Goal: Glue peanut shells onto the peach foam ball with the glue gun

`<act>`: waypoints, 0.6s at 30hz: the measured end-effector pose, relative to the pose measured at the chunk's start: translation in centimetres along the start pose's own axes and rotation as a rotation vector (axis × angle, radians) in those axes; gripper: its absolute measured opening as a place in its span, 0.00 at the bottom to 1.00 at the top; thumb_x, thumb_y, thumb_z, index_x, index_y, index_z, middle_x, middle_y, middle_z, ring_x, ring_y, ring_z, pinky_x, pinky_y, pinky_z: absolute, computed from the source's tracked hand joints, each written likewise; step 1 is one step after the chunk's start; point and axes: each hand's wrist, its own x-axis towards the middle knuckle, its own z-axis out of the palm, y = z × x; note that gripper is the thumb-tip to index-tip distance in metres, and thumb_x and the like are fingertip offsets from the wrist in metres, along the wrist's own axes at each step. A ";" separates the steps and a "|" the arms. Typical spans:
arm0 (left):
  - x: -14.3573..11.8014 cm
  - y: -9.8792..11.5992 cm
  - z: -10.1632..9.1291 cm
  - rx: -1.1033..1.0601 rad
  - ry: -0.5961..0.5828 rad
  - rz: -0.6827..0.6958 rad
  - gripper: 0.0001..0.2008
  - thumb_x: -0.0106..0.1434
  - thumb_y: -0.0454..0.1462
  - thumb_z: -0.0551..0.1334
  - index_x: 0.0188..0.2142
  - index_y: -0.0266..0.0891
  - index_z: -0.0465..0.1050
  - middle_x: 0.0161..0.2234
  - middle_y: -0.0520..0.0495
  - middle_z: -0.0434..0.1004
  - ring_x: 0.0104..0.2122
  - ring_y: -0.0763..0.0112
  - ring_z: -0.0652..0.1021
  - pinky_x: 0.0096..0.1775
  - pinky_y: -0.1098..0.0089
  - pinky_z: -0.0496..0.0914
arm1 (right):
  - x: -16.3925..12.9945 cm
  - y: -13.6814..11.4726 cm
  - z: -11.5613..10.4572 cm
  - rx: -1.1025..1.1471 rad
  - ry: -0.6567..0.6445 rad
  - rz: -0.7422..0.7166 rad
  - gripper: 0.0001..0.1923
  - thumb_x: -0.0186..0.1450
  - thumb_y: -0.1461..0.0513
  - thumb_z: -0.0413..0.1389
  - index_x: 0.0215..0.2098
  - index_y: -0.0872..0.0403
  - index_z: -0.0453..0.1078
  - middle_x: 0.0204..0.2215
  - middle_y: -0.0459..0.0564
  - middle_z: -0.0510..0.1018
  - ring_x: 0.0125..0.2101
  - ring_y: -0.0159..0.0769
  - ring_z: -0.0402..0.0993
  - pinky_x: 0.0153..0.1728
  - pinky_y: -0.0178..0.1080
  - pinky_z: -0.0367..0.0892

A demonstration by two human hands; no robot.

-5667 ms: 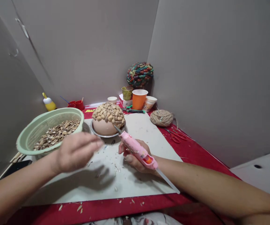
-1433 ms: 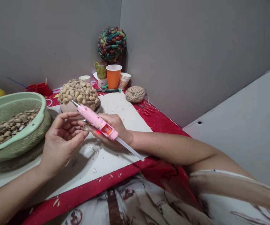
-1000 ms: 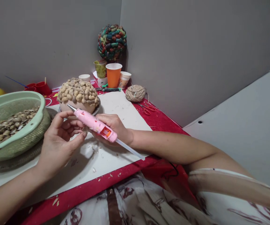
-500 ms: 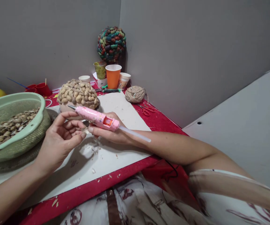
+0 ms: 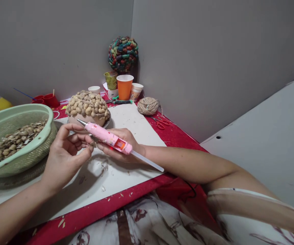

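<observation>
Pinching between thumb and fingertips, the left hand (image 5: 66,151) is holding what is probably a shell piece (image 5: 92,144), though it is looking too small and shadowed for me to be sure. The right hand (image 5: 134,140) is gripping the pink glue gun (image 5: 103,133), its fingers wrapping around underneath, above the white sheet (image 5: 126,115) and in front of the shell-topped ball (image 5: 87,107). I'm judging the gun light, stiff and smooth, its glue stick (image 5: 147,160) jutting out behind, so I'm favouring a hold well back from the metal nozzle (image 5: 82,122), which I'm treating as hot. I'm expecting the shell piece to be nearly weightless and brittle, so I'm advising a soft pinch at its rim.
</observation>
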 end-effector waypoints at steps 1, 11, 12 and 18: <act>0.0 0.0 0.0 -0.018 0.001 -0.021 0.20 0.56 0.29 0.72 0.43 0.44 0.68 0.32 0.56 0.79 0.32 0.76 0.78 0.38 0.77 0.76 | 0.0 0.0 0.0 -0.003 0.000 0.005 0.13 0.69 0.56 0.62 0.31 0.56 0.70 0.26 0.45 0.72 0.25 0.29 0.67 0.29 0.33 0.66; -0.1 -0.1 0.4 -0.088 0.064 -0.112 0.20 0.52 0.30 0.74 0.37 0.42 0.66 0.32 0.56 0.80 0.32 0.78 0.79 0.38 0.77 0.76 | 0.0 -0.4 0.1 0.064 0.019 0.102 0.10 0.68 0.60 0.60 0.31 0.55 0.67 0.25 0.43 0.71 0.26 0.29 0.67 0.30 0.33 0.66; 0.0 -0.1 0.4 -0.084 0.060 -0.120 0.20 0.52 0.30 0.74 0.37 0.42 0.66 0.32 0.56 0.80 0.32 0.78 0.79 0.38 0.77 0.76 | 0.0 -0.4 0.0 0.053 0.020 0.081 0.10 0.68 0.60 0.61 0.32 0.55 0.68 0.26 0.44 0.72 0.26 0.29 0.68 0.31 0.33 0.66; 0.0 0.0 0.5 -0.055 0.020 -0.101 0.19 0.52 0.29 0.74 0.37 0.42 0.66 0.31 0.57 0.79 0.30 0.78 0.78 0.36 0.76 0.76 | 0.1 0.2 0.0 -0.058 0.038 -0.055 0.12 0.69 0.57 0.62 0.33 0.57 0.71 0.27 0.46 0.75 0.26 0.29 0.70 0.31 0.32 0.67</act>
